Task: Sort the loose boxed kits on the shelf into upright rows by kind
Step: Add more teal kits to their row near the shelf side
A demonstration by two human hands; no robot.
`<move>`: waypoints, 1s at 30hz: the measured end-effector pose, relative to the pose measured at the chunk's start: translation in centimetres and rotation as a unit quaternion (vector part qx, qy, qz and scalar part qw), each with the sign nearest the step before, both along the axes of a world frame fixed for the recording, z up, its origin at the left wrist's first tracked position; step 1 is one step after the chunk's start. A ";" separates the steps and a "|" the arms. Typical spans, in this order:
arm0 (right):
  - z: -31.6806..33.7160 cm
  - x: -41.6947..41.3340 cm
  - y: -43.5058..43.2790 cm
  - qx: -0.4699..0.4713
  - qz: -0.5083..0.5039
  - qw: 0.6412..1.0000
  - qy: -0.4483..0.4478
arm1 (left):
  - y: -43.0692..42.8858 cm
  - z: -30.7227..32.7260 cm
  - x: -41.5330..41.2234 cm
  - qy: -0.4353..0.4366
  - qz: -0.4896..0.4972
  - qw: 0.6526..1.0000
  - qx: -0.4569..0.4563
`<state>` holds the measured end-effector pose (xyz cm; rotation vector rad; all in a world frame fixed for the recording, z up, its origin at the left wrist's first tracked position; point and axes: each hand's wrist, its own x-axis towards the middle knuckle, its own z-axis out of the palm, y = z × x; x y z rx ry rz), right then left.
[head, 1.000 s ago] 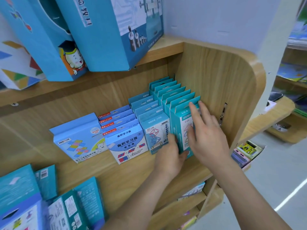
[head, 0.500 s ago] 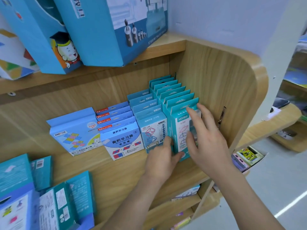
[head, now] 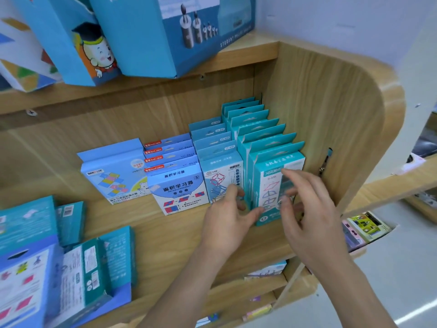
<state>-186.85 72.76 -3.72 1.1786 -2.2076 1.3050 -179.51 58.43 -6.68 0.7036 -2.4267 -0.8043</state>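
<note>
Bare hands at work
Left hand (head: 227,223) and right hand (head: 307,218) are showing no sleeves, gloves or jewellery.

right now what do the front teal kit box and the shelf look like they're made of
Front teal kit box: seemingly thin printed paperboard, slightly glossy; folded top flap with a die-cut hang slot. Shelf: looks like wood-grain laminate board, matte; uniform printed grain and rounded banded edges, though solid wood can't be excluded.

The shelf (head: 165,235) is light wood grain. Against its right wall stands a teal row (head: 260,129) of boxes, the front teal box (head: 269,185) white-faced with pink and blue line shapes. Left of that row, the light-blue box (head: 179,192) shows red-and-blue squares.
</note>
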 end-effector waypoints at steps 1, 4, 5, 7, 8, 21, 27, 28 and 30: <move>-0.1 0.0 0.0 -0.003 0.003 1.000 -0.007 | 0.0 -0.1 0.0 0.005 -0.001 1.000 0.002; -0.5 0.1 0.0 -0.015 0.006 1.000 -0.020 | 0.1 -0.4 0.1 0.015 -0.014 1.000 0.000; -0.6 0.1 0.0 -0.019 0.007 1.000 -0.024 | 0.1 -0.6 0.1 0.015 -0.019 1.000 -0.001; -0.7 0.2 0.1 -0.023 0.008 0.999 -0.026 | 0.1 -0.9 0.2 0.010 -0.029 1.000 0.005; -0.7 0.3 0.2 -0.027 0.007 0.999 -0.028 | 0.1 -1.1 0.2 0.009 -0.038 0.999 0.019; -1.6 1.7 1.2 -0.005 -0.006 0.998 -0.057 | 0.2 -2.4 -0.8 0.035 -0.055 0.983 0.169; -1.6 1.9 1.1 0.008 0.001 0.996 -0.083 | 0.3 -1.6 0.6 0.025 -0.026 0.991 0.129; -1.6 1.9 1.0 0.008 0.003 0.996 -0.091 | 0.3 -1.3 1.0 0.026 -0.022 0.993 0.116; -1.5 2.0 0.7 0.013 0.004 0.995 -0.099 | 0.2 -0.5 2.1 0.030 -0.016 0.995 0.093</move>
